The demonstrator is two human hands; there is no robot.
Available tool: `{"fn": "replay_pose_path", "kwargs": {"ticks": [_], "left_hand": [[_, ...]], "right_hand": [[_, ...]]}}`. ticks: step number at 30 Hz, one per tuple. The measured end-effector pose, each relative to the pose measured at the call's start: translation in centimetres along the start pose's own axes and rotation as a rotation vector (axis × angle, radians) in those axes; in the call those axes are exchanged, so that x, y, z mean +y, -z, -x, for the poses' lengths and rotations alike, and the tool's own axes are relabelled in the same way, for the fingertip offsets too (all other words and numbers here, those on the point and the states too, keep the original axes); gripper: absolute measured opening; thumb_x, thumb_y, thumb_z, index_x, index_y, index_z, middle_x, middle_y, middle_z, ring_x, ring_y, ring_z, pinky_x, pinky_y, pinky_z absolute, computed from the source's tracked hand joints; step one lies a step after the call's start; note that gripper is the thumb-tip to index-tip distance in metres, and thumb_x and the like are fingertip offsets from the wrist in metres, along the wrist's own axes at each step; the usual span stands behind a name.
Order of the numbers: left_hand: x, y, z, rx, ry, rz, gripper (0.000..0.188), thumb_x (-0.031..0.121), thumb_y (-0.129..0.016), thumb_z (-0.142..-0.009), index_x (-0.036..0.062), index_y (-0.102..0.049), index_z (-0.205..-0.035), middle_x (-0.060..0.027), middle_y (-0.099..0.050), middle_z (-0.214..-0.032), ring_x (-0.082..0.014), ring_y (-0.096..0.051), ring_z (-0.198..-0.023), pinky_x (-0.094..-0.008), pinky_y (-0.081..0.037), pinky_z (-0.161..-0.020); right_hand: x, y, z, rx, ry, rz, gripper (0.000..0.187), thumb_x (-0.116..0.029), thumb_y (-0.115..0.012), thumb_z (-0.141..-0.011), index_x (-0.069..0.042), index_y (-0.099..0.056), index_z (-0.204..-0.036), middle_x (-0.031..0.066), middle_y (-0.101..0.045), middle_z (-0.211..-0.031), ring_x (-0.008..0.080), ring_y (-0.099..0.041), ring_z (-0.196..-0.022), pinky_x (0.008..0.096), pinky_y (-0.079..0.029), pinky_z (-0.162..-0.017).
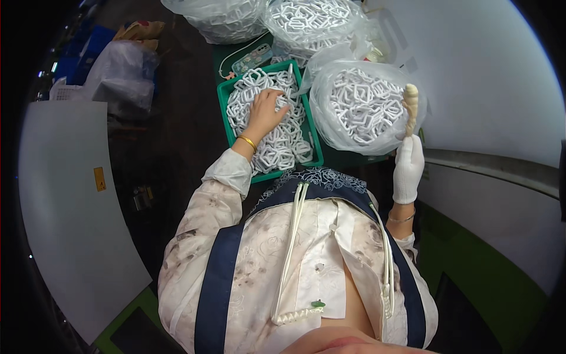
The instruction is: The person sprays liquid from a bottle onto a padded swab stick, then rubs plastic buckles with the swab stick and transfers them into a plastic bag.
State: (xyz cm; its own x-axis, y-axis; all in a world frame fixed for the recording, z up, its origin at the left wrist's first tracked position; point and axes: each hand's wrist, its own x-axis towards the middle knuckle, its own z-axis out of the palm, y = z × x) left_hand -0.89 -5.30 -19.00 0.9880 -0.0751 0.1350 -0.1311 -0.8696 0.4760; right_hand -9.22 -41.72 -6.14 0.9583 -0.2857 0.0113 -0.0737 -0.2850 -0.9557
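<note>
My bare left hand (267,113) rests on a heap of small white angular rings (277,144) in a green plastic tray (319,147). Its thumb stands apart from the bent fingers, and no ring shows clearly in its grasp. To the right, my right hand (408,168) wears a white glove and is raised beside a clear plastic bag (324,127) of similar white rings. A tan, knobbly, stick-like thing (411,101) rises from the gloved hand, which appears closed on its lower end. The gloved fingers are hard to make out.
Beyond the tray lie a patterned phone (252,59) and a white cable (242,47). More bags of white rings (311,20) stand at the back. Pale panels flank me, one on the left (65,194) and one on the right (471,76). Plastic-wrapped goods (121,76) sit far left.
</note>
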Motion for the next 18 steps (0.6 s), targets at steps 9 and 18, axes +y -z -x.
{"fn": "replay_pose_path", "kwargs": {"ticks": [9,18], "left_hand": [[-1.9,-1.4,-6.8,0.052,-0.199,-0.364,0.028,0.012,-0.061,-0.086,0.0166,-0.074,-0.111,-0.0055,-0.062,-0.122,-0.0286,-0.058,-0.114,-0.0431,-0.045,-0.095],[-1.3,-1.3,-8.1,-0.19,-0.221,-0.45,0.014,0.021,-0.074,-0.079,0.0134,-0.078,-0.09,-0.0116,-0.059,-0.111,-0.032,-0.06,-0.107,-0.0452,-0.049,-0.088]], "right_hand": [[-0.1,-0.7,-0.2,-0.039,0.09,0.042,0.027,-0.021,-0.043,-0.111,-0.002,-0.063,-0.108,-0.0067,-0.039,-0.072,0.0034,-0.035,-0.063,0.0231,-0.032,-0.057],[0.0,-0.2,0.6,-0.009,0.068,0.024,0.027,-0.02,-0.044,-0.11,-0.002,-0.062,-0.104,-0.0055,-0.039,-0.071,0.0043,-0.035,-0.064,0.0237,-0.033,-0.058]]}}
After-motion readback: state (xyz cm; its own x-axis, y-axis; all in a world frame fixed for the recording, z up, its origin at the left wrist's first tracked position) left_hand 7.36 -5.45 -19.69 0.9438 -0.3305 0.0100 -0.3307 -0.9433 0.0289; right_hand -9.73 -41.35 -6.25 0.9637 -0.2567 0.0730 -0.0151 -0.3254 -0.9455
